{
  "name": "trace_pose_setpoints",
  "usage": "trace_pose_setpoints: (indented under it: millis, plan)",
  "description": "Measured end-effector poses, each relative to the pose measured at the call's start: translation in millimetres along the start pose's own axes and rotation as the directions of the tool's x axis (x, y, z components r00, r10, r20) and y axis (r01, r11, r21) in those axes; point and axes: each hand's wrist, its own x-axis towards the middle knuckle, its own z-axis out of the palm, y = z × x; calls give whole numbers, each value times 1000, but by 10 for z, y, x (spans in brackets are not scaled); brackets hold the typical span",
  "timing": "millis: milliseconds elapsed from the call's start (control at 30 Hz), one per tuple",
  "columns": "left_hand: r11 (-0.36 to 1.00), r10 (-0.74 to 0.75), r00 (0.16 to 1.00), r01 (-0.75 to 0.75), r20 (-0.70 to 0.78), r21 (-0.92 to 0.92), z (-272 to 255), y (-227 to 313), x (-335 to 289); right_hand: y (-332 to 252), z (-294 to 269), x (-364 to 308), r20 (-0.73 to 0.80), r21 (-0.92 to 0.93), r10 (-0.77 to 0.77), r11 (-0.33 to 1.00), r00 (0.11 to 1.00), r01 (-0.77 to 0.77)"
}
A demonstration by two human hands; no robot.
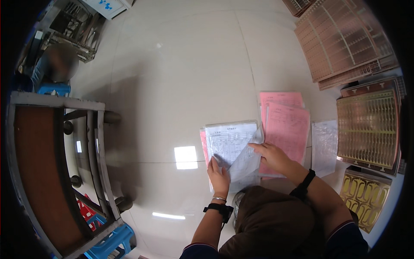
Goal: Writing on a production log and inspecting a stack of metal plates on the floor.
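Observation:
A stack of printed forms in clear plastic sleeves (226,138) is in front of me, white on top with a pink edge showing at its left. My left hand (218,177) grips its lower left edge, thumb over the top sheet. My right hand (278,159) pinches the edge of one sleeved sheet (245,162), which is lifted and curled over the stack. Just beyond that hand lie several overlapping pink forms (288,125), also sleeved. Farther right is a pale sleeved sheet (324,146). My right forearm and hand hide part of the pink forms.
Copper-coloured slotted panels (345,43), a gold patterned panel (366,125) and a yellow patterned panel (365,196) stand along the right. At left are a metal-framed cart (58,101) and blue stools (116,241). Another person (41,71) sits at the far left. Glossy tiles (185,77) cover the floor.

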Motion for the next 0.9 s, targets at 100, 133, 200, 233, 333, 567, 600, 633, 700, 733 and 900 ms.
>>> trace_pose_setpoints:
  millis: [100, 133, 200, 233, 333, 567, 600, 633, 700, 733, 900]
  plan:
    - [971, -159, 977, 129, -143, -202, 50, 26, 104, 87, 45, -26, 10, 18, 1, 1000, 1000, -1]
    - [978, -198, 962, 180, -187, -109, 55, -25, 135, 91, 60, -29, 13, 34, -7, 999, 1000, 6]
    - [971, -237, 943, 239, -234, -21, 22, -46, 201, 111, 35, -68, 30, 38, -2, 999, 1000, 1]
    - [947, -321, 938, 317, -132, -55, -21, -22, 243, 121, 14, -85, 42, 40, 10, 999, 999, -12]
    - [934, -319, 947, 310, -22, -179, -90, 12, 197, 56, -62, -101, 76, 81, 92, 992, 993, -98]
    - [954, -109, 994, 111, 22, -279, -195, 125, -6, -132, -227, 22, 85, 183, 175, 965, 981, -188]
    - [949, -43, 998, 54, 40, -312, -228, 163, -7, -162, -258, 37, 71, 181, 174, 966, 982, -184]
    - [948, -42, 998, 53, 41, -313, -259, 202, -10, -176, -276, 50, 56, 180, 173, 967, 983, -181]
    - [918, 98, 993, -63, 71, -393, -316, 263, -14, -154, -263, 71, 14, 181, 136, 974, 991, -136]
    - [917, 102, 992, -64, 75, -394, -321, 260, -20, -151, -260, 76, -28, 182, 96, 979, 995, -90]
    - [777, -99, 951, 257, 292, -574, -310, 142, -52, -142, -226, 74, -53, 177, 78, 982, 996, -67]
